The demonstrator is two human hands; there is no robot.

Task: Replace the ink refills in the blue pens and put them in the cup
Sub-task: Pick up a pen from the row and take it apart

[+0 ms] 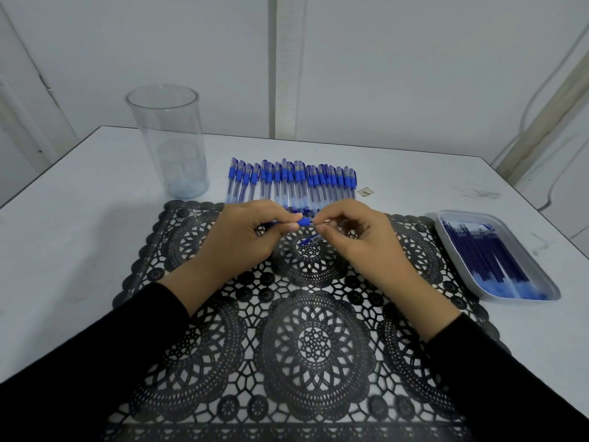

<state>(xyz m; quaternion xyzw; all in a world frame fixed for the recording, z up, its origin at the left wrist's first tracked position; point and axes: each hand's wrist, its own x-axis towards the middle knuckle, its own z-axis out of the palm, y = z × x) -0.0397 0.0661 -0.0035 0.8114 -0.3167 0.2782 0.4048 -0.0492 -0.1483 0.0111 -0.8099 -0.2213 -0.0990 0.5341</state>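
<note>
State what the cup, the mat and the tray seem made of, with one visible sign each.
Cup: likely clear plastic, glossy; the wall shows through. Mat: black vinyl or lace, matte; table shows through its openwork. Tray: seemingly pale plastic; smooth, rounded rim.

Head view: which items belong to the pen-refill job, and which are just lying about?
Job: held pen, gripped by left hand and right hand; pen row; refills in tray; cup.
Lying about: lace mat; small scrap beside the pens.
</note>
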